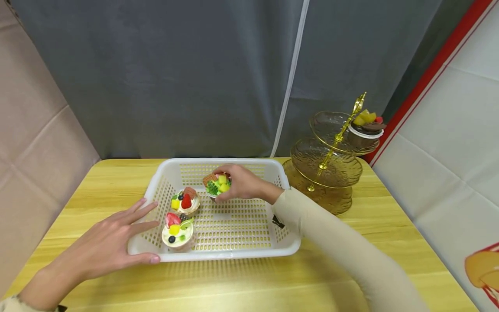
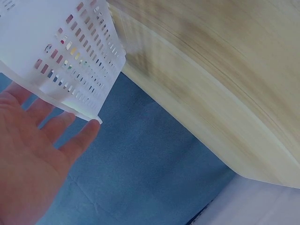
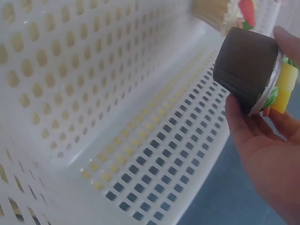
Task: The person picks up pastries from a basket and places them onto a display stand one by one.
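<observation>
My right hand reaches into the white plastic basket and grips a cupcake. In the right wrist view that cupcake shows a dark brown cup with yellow and green pieces on top, pinched between thumb and fingers over the basket floor. Two more fruit-topped cupcakes sit at the basket's left: one with a strawberry, and a nearer one with cream and fruit slices. My left hand is spread at the basket's left end, its fingertips at the rim in the left wrist view.
A three-tier gold-rimmed glass stand stands right of the basket. On its top plate sits a chocolate cupcake with yellow fruit. The wooden table meets a grey curtain behind, and pale panels flank both sides.
</observation>
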`<state>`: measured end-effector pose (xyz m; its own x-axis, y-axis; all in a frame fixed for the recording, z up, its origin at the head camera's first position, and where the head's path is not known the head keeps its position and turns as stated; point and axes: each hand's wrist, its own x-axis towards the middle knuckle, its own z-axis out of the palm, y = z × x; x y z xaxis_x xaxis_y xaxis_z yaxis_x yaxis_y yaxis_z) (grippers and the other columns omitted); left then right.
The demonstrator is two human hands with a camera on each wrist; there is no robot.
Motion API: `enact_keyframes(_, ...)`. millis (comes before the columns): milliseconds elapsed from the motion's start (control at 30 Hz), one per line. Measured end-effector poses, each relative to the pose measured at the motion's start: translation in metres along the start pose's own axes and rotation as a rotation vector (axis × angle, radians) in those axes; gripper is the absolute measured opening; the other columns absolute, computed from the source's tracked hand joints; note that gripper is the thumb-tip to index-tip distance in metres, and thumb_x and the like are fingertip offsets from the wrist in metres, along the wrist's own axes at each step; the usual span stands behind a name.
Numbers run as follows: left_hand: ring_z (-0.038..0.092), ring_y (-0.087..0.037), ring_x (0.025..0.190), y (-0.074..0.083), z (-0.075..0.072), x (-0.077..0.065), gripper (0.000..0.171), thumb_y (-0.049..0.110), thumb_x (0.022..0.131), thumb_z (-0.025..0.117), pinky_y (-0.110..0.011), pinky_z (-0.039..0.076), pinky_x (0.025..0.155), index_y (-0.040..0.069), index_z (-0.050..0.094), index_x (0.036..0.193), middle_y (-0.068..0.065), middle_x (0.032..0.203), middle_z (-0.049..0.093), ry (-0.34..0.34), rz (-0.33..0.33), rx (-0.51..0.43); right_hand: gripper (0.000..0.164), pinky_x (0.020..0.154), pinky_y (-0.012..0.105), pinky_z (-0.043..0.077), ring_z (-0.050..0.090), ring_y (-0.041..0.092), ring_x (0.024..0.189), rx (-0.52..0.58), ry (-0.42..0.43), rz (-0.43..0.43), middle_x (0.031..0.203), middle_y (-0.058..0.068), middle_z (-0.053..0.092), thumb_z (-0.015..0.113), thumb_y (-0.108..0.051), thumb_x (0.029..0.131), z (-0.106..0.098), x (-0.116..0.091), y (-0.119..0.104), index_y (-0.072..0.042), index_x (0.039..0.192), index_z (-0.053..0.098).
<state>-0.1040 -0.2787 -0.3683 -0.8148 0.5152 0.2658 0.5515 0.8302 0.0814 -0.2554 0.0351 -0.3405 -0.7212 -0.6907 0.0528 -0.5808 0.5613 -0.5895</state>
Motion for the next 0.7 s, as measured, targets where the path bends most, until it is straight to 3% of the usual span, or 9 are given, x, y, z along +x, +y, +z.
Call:
enact_keyframes(167, 0.044, -0.039, 0.136, 0.000, 0.000, 0.000, 0.075, 0.075, 0.070, 0.071, -0.058, 0.049, 0.087, 0.018, 0.074, 0.120, -0.007, 0.150, 0.048, 0.000, 0.001, -0.003, 0.071, 0.081, 0.021, 0.049, 0.060, 0.014, 0.097, 0.054, 0.027, -0.001, 0.118, 0.005, 0.065, 0.090, -0.022, 0.071, -0.009, -0.006, -0.006, -0.004, 0.133, 0.060)
enact_keyframes(367, 0.045, -0.039, 0.135, 0.000, 0.001, -0.001, 0.075, 0.074, 0.069, 0.072, -0.058, 0.049, 0.087, 0.019, 0.074, 0.120, -0.007, 0.150, 0.049, 0.003, 0.001, -0.004, 0.069, 0.079, 0.021, 0.050, 0.061, 0.014, 0.096, 0.036, 0.078, -0.016, 0.112, 0.002, 0.064, 0.091, -0.026, 0.069, -0.022, -0.015, -0.015, -0.005, 0.128, 0.063)
enact_keyframes(700, 0.046, -0.039, 0.134, 0.000, 0.000, -0.001, 0.075, 0.074, 0.070, 0.072, -0.058, 0.049, 0.086, 0.019, 0.074, 0.120, -0.007, 0.150, 0.049, 0.001, -0.001, -0.006, 0.070, 0.078, 0.026, 0.053, 0.061, 0.017, 0.096, 0.073, 0.168, -0.019, 0.110, 0.000, 0.063, 0.092, -0.031, 0.067, -0.056, -0.033, -0.027, -0.005, 0.125, 0.064)
